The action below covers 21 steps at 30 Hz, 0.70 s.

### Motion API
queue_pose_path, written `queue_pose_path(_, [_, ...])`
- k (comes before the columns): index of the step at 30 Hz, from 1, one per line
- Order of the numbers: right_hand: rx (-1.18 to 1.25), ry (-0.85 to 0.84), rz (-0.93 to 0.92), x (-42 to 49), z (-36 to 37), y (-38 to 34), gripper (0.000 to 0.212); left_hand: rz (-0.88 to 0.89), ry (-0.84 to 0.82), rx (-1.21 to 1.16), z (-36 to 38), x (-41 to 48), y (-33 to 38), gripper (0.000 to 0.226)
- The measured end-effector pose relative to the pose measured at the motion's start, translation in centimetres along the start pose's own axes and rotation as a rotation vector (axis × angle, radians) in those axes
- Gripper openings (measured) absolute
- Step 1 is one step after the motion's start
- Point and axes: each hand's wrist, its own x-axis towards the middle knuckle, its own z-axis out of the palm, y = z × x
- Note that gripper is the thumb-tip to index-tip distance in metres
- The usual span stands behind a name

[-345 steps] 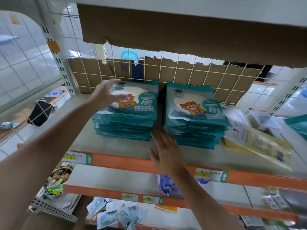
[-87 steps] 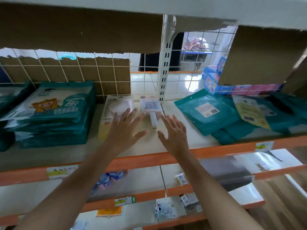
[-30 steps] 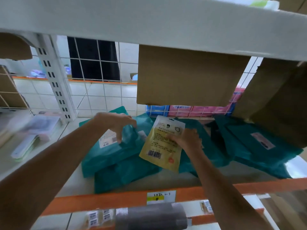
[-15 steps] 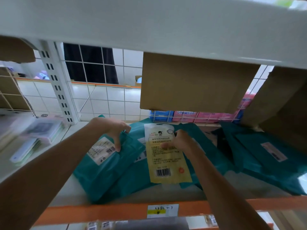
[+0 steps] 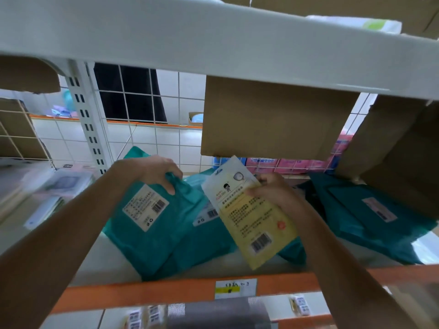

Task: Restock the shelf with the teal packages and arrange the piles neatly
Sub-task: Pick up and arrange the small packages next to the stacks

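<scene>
Several teal packages lie in a loose heap on the grey shelf (image 5: 111, 260). My left hand (image 5: 156, 170) grips the top edge of the nearest teal package (image 5: 152, 229), which lies tilted with its white label facing up. My right hand (image 5: 273, 191) holds a yellow packet (image 5: 256, 224) by its upper right side, lifted and slanted above the heap. More teal packages (image 5: 370, 219) lie to the right, partly under hanging cardboard.
The white upper shelf (image 5: 213, 36) crosses close overhead. Cardboard sheets (image 5: 273, 117) hang from it at the back. A wire grid backs the shelf, with pink and blue packs (image 5: 285, 163) behind it. Pale flat packs (image 5: 47, 193) lie on the left. An orange rail (image 5: 142, 294) edges the front.
Over the last second my right hand has raised the yellow packet and tilted it, lower end swinging right. My left hand has kept its grip on the teal package, which has shifted slightly.
</scene>
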Motion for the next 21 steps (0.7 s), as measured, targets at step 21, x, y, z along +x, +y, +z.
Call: queue_pose_path(21, [-0.392,0.199,-0.442,-13.8,-0.4,-3.5,0.009,0.049,0.564,-0.117,2.2,-16.8,4.0,0.015])
